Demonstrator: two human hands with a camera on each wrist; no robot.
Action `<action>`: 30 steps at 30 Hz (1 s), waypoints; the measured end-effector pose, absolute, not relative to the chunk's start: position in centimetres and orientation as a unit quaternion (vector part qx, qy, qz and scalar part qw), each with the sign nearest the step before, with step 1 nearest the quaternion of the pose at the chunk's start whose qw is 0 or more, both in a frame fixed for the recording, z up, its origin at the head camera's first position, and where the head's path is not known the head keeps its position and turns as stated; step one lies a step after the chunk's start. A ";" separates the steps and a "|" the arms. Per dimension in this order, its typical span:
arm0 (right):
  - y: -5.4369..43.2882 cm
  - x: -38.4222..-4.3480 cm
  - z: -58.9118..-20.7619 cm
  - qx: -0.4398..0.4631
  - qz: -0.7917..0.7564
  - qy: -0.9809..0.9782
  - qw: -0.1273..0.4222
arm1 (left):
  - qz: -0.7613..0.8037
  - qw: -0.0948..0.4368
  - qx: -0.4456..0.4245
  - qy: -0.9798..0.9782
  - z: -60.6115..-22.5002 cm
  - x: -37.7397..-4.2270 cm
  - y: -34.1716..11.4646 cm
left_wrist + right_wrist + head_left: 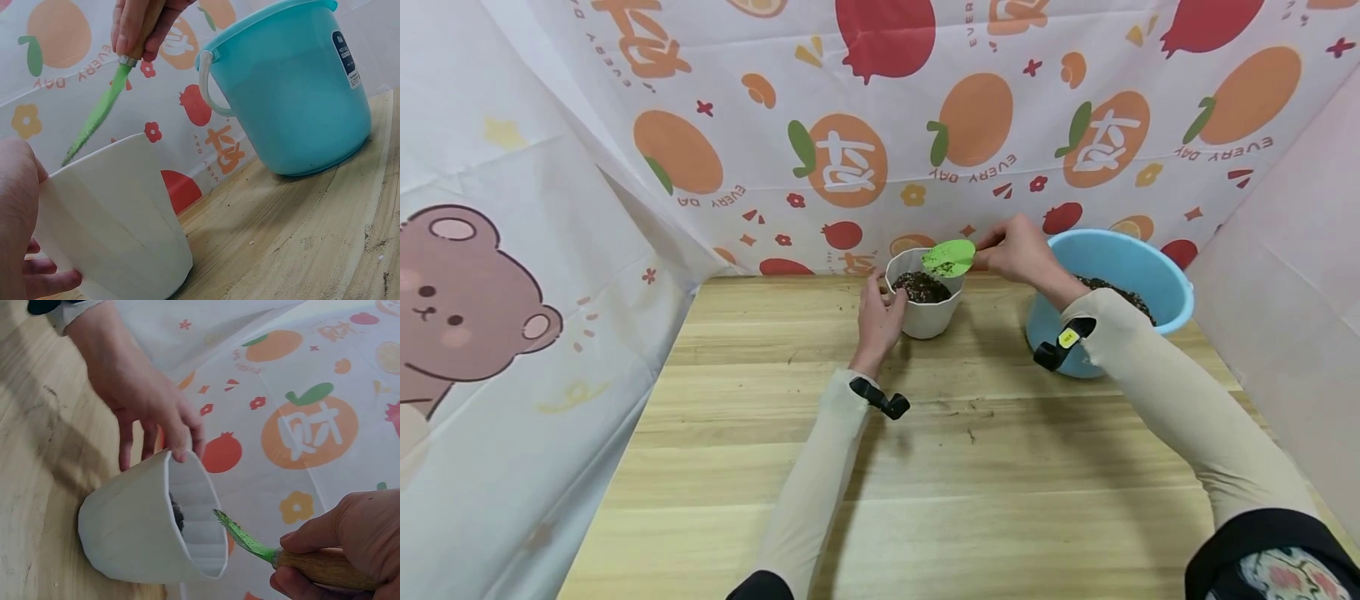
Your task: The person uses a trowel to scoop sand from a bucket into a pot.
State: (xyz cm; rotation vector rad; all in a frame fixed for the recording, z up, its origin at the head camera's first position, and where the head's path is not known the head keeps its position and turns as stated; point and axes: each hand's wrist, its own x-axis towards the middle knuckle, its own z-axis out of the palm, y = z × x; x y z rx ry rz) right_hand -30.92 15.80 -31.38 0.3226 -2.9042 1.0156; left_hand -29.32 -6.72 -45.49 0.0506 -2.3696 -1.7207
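Note:
A white flower pot [927,319] with dark soil [922,287] inside stands near the back of the table. My left hand [881,321] grips its left side, thumb at the rim and fingers around the outer wall. In my right hand [1019,251] is a small trowel, held by its wooden handle [325,567]. Its green blade [949,258] is over the right part of the pot's opening, with dark bits of soil on it. The left wrist view shows the blade [99,119] slanting down toward the pot's rim.
A light blue bucket [1176,287] of dark soil stands to the right, under my right forearm. Crumbs of soil [972,435] lie scattered on the wooden table [760,483]. A fruit-print cloth [917,158] hangs right behind the pot.

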 end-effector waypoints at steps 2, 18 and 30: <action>15.9 -30.9 -31.2 0.099 0.338 -0.936 0.026 | -0.585 0.106 0.016 -0.804 -45.5 -29.3 -6.7; 18.6 -29.9 -29.5 0.028 0.436 -0.900 -0.009 | -0.587 0.110 0.013 -0.802 -45.5 -29.2 -6.7; 23.0 -28.4 -28.4 -0.012 0.459 -0.888 -0.005 | -0.586 0.102 0.022 -0.803 -45.7 -29.3 -6.7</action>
